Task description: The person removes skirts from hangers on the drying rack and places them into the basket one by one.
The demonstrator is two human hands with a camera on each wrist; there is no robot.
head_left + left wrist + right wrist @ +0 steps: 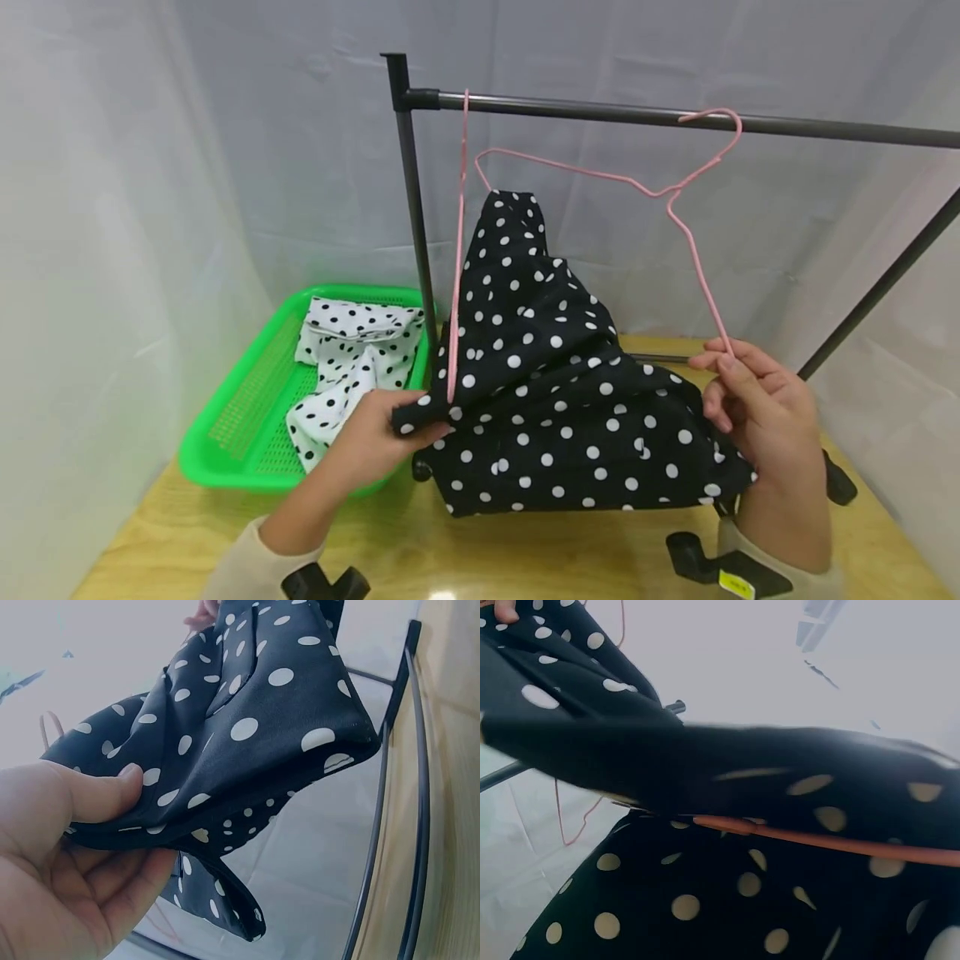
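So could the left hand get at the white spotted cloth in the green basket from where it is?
Probably yes: the left hand pinches the black cloth right beside the white cloth.

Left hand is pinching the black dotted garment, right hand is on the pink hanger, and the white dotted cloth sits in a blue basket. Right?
Not quite: the basket is green, as the head view shows. The rest holds: the left hand pinches the black dotted garment, the right hand holds the pink hanger, and the white dotted cloth lies in the basket.

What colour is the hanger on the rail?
Pink. The hanger shows best in the head view, hooked on the rail.
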